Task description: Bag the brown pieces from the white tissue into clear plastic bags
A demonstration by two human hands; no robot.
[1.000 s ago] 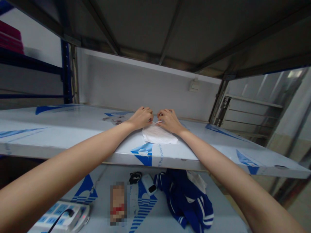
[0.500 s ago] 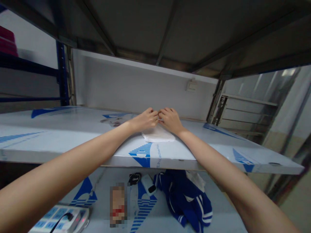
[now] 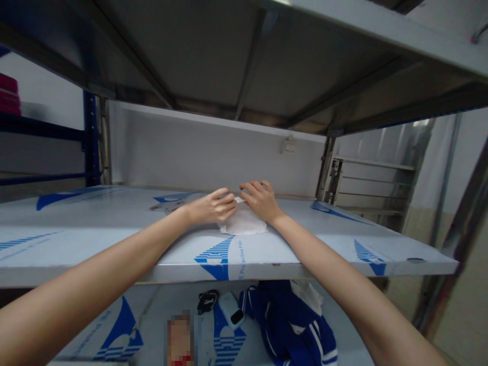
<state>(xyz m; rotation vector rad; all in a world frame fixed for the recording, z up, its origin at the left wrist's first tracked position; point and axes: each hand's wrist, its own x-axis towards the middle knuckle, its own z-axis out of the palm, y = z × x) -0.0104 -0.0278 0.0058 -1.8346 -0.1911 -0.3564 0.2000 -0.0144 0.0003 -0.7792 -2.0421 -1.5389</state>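
A white sheet that looks like a tissue [image 3: 246, 222] lies on the film-covered shelf [image 3: 114, 223], its near edge spread flat. My left hand [image 3: 214, 207] is closed at its upper left side, fingers curled together on the edge. My right hand [image 3: 261, 201] has its bent fingers pinched on the far right corner, which is lifted slightly. A small gap with part of the sheet shows between the hands. Behind my left wrist lies a small clear item with dark patches [image 3: 171, 206], partly hidden and unclear.
A low metal shelf [image 3: 198, 66] hangs overhead. On the level below lie a blue jacket [image 3: 284, 320] with white stripes, a pale blue device [image 3: 231, 310], a small black item [image 3: 208, 301] and a pixelated object [image 3: 180, 338]. Posts [image 3: 91, 137] stand at the back corners.
My hands have moved apart, the left one going left and nearer, uncovering more of the tissue between them. The view has tilted up a little.
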